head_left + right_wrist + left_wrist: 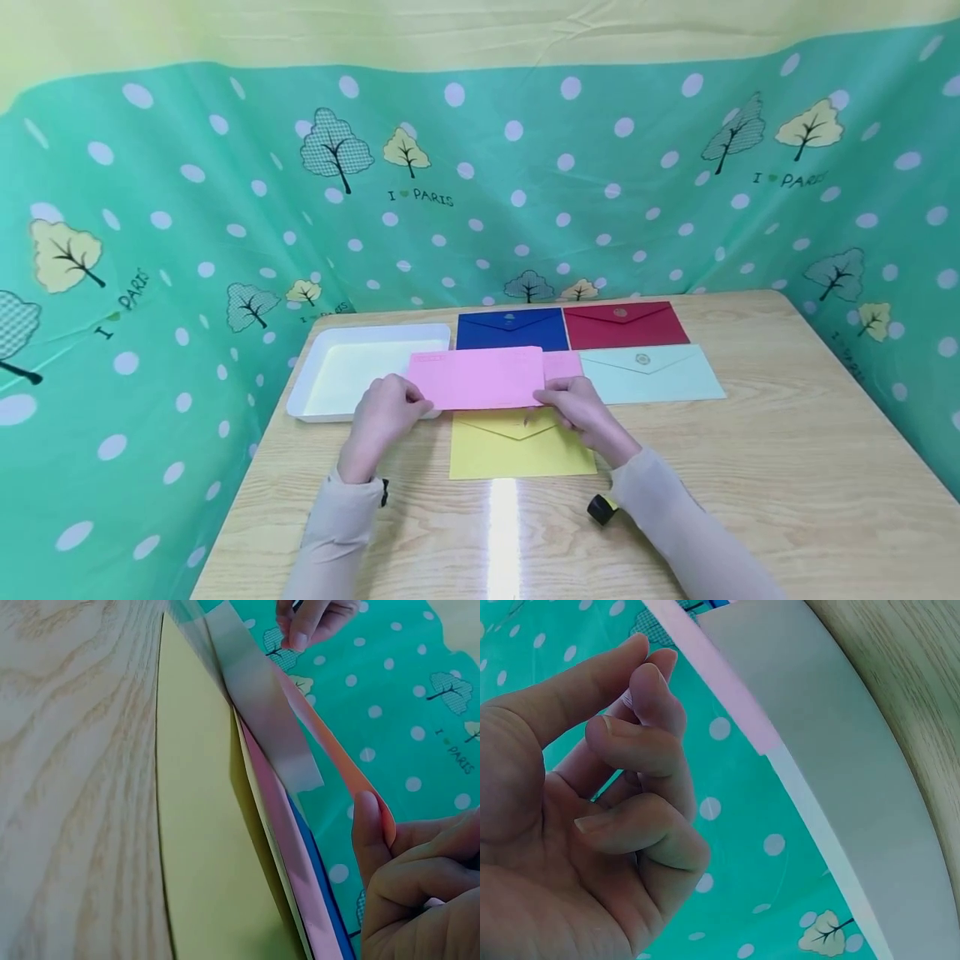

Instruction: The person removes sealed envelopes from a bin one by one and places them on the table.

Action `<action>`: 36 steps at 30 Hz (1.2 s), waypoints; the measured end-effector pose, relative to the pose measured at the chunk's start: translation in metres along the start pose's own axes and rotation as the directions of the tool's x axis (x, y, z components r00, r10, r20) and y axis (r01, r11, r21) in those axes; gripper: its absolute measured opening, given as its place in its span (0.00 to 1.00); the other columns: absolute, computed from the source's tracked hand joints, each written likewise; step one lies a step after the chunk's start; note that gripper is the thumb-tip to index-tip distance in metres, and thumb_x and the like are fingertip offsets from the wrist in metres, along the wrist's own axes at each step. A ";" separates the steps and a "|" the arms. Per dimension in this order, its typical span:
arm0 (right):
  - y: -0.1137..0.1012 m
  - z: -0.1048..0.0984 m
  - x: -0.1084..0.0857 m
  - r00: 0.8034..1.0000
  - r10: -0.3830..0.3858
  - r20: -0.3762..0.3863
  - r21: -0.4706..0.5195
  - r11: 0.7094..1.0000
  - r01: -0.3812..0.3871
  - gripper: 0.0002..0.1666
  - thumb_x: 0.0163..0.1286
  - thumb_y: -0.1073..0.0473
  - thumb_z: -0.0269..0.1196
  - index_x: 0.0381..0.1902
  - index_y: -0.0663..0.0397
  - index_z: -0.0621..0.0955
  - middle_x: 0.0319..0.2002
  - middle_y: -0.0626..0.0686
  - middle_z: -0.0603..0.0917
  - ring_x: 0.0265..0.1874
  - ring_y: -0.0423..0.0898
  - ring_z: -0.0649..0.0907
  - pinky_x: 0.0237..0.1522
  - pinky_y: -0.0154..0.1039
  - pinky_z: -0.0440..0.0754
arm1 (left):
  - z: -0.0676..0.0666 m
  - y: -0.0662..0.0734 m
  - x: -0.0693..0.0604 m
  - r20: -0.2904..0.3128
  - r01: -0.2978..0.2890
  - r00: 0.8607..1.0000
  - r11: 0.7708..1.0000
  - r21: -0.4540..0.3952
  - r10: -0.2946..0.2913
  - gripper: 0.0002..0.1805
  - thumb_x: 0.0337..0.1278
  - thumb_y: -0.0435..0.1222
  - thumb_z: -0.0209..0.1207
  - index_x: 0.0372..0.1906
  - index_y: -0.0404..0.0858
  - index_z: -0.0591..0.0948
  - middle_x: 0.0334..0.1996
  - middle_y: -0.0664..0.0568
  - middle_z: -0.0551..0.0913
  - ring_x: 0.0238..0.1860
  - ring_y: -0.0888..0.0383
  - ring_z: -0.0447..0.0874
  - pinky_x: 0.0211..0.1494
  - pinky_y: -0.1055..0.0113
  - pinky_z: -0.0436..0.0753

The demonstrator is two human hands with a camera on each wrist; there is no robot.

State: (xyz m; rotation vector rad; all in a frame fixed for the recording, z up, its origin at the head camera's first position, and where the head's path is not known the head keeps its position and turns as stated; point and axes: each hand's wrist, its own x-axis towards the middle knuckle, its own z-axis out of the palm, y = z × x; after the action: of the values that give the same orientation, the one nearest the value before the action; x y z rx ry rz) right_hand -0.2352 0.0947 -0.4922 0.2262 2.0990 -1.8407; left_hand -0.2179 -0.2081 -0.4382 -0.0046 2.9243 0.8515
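In the head view my right hand point(577, 404) pinches the right end of a plain pink envelope point(480, 379) between thumb and fingers, keeping it raised and level. The same pink envelope point(330, 742) is seen almost edge-on in the right wrist view. My left hand point(386, 410) is by its lower left corner, fingers curled loosely. In the left wrist view those fingers point(649, 754) have nothing visible between them, and the pink strip passes just beside them. Behind the raised envelope lies another pink envelope point(564, 364), mostly hidden; nearer me lies a yellow envelope point(521, 454).
A white tray point(318, 375) stands at the left, partly under the raised envelope's end. Blue point(513, 333), red point(626, 329) and pale mint point(652, 379) envelopes lie flat on the wooden table point(787, 467). A green dotted cloth point(525, 183) hangs behind.
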 end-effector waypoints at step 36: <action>0.014 -0.051 -0.021 0.999 0.042 -0.001 -0.022 0.999 -0.042 0.20 0.76 0.61 0.66 0.58 0.71 0.82 0.17 0.49 0.71 0.10 0.39 0.65 0.17 0.31 0.63 | 0.007 -0.008 0.005 -0.006 0.019 1.000 0.999 0.026 -0.019 0.05 0.62 0.35 0.73 0.34 0.37 0.91 0.30 0.51 0.87 0.31 0.54 0.81 0.37 0.58 0.81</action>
State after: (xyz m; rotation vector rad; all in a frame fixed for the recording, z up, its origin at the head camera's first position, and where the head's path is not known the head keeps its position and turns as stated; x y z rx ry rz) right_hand -0.2186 0.1488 -0.4931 0.2631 2.0973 -1.7930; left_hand -0.2218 -0.2108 -0.4484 -0.0325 2.9355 0.8125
